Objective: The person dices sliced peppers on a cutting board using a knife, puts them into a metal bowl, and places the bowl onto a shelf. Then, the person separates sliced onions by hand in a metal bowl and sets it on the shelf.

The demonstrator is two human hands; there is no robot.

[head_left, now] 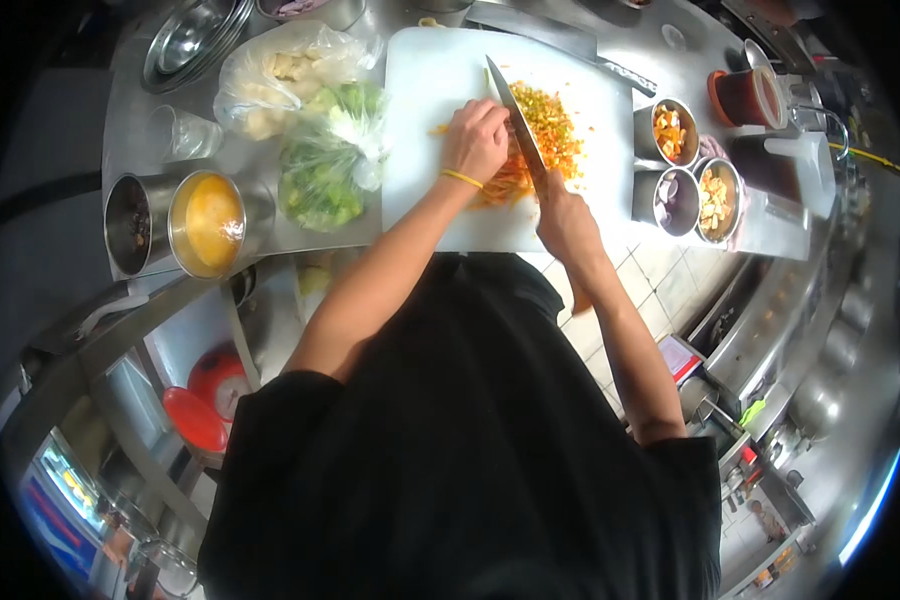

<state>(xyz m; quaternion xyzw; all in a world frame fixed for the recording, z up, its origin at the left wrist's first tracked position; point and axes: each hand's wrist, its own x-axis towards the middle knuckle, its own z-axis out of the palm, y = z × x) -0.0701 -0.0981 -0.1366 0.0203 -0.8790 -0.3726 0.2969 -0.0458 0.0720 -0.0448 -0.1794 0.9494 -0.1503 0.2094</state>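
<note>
My right hand [568, 222] is closed around the handle of a long kitchen knife [519, 122], whose blade points away from me over a white cutting board [420, 85]. Left of the blade, my left hand [476, 140] rests with its fingers curled and pressed together on the vegetables. What lies under those fingertips is mostly hidden. Chopped vegetables [552, 125], orange and green, are heaped right of the blade. Longer orange strips [505, 188] lie between my two hands. A green piece [486, 80] sits near the knife tip.
A cleaver [545, 35] lies along the board's far edge. To the left are a bag of leafy greens [320, 185], another plastic bag [260, 85] and a cup of yellow liquid [210, 225]. Metal cups of cut ingredients [669, 135] stand on the right, near a dark-red sauce container [745, 98].
</note>
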